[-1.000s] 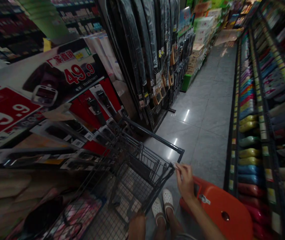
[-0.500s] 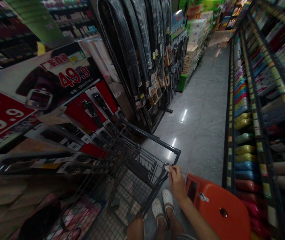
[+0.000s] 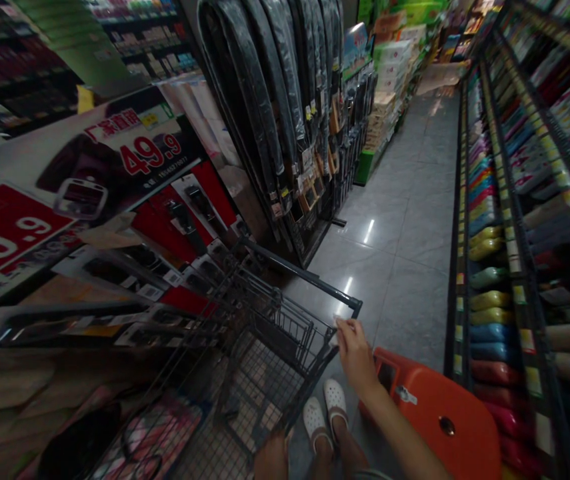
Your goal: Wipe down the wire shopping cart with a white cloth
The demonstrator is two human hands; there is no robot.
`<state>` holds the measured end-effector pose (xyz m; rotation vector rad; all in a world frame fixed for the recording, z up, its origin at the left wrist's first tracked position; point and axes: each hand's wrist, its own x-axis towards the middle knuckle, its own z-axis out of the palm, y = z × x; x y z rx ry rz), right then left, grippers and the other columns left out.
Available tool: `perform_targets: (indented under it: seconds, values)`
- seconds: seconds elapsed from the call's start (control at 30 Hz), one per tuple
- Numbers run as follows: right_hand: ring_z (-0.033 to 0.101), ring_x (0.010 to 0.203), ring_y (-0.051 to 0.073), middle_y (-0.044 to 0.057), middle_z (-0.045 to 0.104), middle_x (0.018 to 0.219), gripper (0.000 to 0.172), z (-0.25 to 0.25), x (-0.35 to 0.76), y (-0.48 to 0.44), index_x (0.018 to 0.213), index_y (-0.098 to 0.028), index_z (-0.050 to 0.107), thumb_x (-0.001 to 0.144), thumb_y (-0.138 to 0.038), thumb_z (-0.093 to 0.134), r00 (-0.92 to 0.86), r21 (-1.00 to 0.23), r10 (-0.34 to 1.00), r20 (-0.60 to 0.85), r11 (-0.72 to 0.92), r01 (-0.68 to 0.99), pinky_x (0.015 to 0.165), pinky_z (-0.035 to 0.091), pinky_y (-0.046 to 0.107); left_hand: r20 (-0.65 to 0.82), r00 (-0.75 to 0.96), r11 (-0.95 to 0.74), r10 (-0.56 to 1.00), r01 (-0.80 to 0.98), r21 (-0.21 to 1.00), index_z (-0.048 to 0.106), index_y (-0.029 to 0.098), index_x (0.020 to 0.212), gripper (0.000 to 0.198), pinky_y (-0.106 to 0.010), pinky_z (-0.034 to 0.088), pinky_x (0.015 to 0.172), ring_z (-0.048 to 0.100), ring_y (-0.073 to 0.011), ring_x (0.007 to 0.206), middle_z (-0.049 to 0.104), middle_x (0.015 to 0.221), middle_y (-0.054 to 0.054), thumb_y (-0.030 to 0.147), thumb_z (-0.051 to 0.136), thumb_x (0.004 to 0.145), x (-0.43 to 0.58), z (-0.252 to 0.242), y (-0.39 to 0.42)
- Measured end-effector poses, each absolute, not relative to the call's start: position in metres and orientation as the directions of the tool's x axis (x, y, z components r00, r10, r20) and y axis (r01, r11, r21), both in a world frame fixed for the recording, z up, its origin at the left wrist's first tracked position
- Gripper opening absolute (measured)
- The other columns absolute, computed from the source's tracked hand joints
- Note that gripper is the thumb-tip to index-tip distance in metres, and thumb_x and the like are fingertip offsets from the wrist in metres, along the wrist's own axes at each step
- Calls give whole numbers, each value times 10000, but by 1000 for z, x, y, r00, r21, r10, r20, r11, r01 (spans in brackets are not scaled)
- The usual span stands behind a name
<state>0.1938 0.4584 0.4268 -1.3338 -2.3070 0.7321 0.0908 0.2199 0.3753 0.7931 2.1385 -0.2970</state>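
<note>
Head view: pinching a white scrap [image 3: 333,340], perhaps tissue, in the right hand [image 3: 356,348], slightly higher than before, at the corner of the shopping cart [image 3: 309,277], ahead of the left hand [image 3: 272,456]; cannot tell whether gripping with the latter.

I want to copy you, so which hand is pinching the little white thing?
The right hand: it pinches the small white piece by the shopping cart. The left hand, lower in the picture, shows nothing white.

The cart [image 3: 279,339] is gridded dark grey, the scrap [image 3: 334,339] and 2 clogs [image 3: 335,396] white, the floor [image 3: 417,220] grey.
</note>
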Motion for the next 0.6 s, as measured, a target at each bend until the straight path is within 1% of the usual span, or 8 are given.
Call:
perform_targets:
  seconds: [0.07, 0.13, 0.2, 0.23, 0.33, 0.47, 0.6]
  values:
    - [637, 838, 180, 124, 588, 1056, 339, 428, 182, 467, 1071, -154, 626, 868, -37, 381, -482, -563, 876, -20, 389, 730, 757, 513, 288, -769, -468, 781, 437, 621, 66, 642, 166, 1149, 402, -252, 460, 907, 647, -182, 1078, 704, 1132, -95, 170, 303, 933, 91, 376, 220]
    - [641, 794, 190, 140, 598, 997, 344, 427, 171, 469, 959, -116, 648, 758, 57, 429, -479, -516, 871, -107, 363, 776, 712, 498, 274, -764, -465, 783, 447, 616, 83, 638, 180, 1158, 399, -245, 450, 922, 640, -177, 1090, 701, 1142, -88, 190, 304, 939, 92, 376, 220]
    - [650, 785, 199, 153, 605, 965, 379, 425, 164, 467, 916, -91, 655, 681, 113, 439, -473, -474, 862, -182, 345, 810, 692, 486, 262, -761, -464, 784, 454, 613, 95, 638, 182, 1162, 400, -240, 446, 926, 637, -174, 1096, 698, 1152, -88, 203, 302, 944, 93, 376, 219]
    - [653, 788, 199, 155, 607, 961, 393, 425, 161, 466, 909, -87, 658, 665, 127, 437, -468, -456, 858, -212, 336, 824, 691, 483, 256, -761, -465, 786, 453, 611, 95, 639, 177, 1160, 401, -242, 450, 922, 641, -176, 1090, 699, 1147, -91, 202, 303, 944, 93, 376, 219]
    - [660, 812, 192, 146, 603, 980, 389, 428, 155, 466, 923, -98, 662, 685, 118, 443, -441, -412, 855, -271, 311, 857, 720, 477, 247, -760, -475, 794, 443, 601, 87, 631, 165, 1179, 395, -254, 447, 936, 637, -183, 1098, 694, 1161, -99, 176, 321, 933, 94, 374, 219]
    - [659, 827, 168, 126, 591, 1005, 327, 434, 150, 476, 962, -113, 666, 772, 51, 456, -429, -387, 849, -309, 300, 872, 757, 467, 238, -759, -480, 802, 439, 591, 90, 612, 171, 1215, 400, -263, 428, 975, 617, -185, 1136, 673, 1207, -103, 163, 332, 930, 93, 372, 222]
    - [662, 863, 169, 148, 599, 1032, 260, 438, 144, 488, 955, -100, 674, 836, 10, 470, -446, -371, 823, -351, 315, 874, 783, 470, 247, -762, -456, 799, 459, 587, 131, 619, 170, 1204, 420, -236, 447, 924, 644, -166, 1079, 691, 1169, -94, 152, 293, 940, 89, 371, 227]
